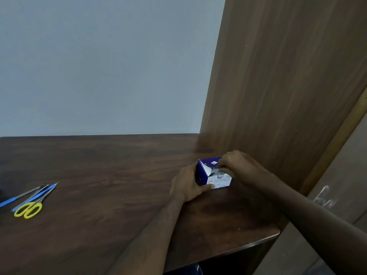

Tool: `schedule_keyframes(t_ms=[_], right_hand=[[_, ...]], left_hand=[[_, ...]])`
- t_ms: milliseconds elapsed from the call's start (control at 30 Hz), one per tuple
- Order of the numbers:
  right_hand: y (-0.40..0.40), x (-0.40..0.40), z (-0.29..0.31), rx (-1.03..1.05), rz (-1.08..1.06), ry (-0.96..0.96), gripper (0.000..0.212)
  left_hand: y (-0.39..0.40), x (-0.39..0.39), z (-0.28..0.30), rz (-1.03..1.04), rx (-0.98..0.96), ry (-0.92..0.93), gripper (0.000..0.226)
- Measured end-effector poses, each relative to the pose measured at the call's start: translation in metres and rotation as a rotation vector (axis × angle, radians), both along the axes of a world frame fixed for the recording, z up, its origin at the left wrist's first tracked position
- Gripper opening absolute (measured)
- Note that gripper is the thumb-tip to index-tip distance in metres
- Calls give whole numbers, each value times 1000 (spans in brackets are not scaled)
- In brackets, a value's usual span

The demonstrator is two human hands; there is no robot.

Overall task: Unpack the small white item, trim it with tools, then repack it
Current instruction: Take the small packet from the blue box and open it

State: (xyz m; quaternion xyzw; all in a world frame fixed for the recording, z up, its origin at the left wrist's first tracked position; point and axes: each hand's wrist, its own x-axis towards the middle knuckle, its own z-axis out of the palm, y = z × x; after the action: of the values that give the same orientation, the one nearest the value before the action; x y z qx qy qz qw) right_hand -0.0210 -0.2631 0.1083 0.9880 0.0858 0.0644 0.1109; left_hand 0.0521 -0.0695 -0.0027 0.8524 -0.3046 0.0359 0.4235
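Dark wood fills the room's corner, and on the worktop (pixel 99 175) near a tall brown side panel (pixel 278 86) both hands meet on a small blue and white box (pixel 206 172). At the box's open top the right hand (pixel 236 165) has its fingertips curled down into the torn opening, pinching at something pale there; whether it already holds a small white item I cannot tell. The left hand (pixel 186 185) grips the box's left side, thumb across the printed front, steadying it. So the item lies directly under the right grip, inside the box, and the pull looks to go upward and toward the person. Far off to the left lie yellow-handled scissors (pixel 29 208) and blue-handled tools (pixel 31 195), well apart from either hand; the left hand is nearer them.
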Motion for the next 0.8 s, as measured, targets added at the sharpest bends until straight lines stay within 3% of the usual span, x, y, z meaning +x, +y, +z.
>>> schedule_keyframes(t_ms=[100, 167, 300, 367, 433, 500, 600, 700, 800], right_hand=[[-15, 7, 17, 239, 16, -34, 12], [-19, 14, 23, 289, 0, -99, 13], [-15, 32, 10, 389, -99, -471, 21], [-9, 36, 7, 446, -174, -549, 17], [-3, 39, 1, 461, -180, -483, 20], [0, 41, -8, 426, -155, -395, 5], [-2, 38, -19, 336, -208, -197, 27], [-8, 32, -26, 261, -251, -6, 30], [-12, 26, -34, 298, -242, -99, 18]], left_hand=[[1, 0, 0, -2, -2, -12, 94], [1, 0, -1, -4, -3, -18, 94], [-1, 2, -4, -46, 14, -14, 104], [-2, 3, -4, -62, 2, -1, 110], [-3, 3, -6, -69, -26, 8, 114], [-2, 5, -8, -76, -41, 2, 117], [-1, 5, -6, -103, -54, -3, 122], [-1, 6, -6, -87, 15, -46, 131], [-2, 5, -6, -64, 56, -80, 130]])
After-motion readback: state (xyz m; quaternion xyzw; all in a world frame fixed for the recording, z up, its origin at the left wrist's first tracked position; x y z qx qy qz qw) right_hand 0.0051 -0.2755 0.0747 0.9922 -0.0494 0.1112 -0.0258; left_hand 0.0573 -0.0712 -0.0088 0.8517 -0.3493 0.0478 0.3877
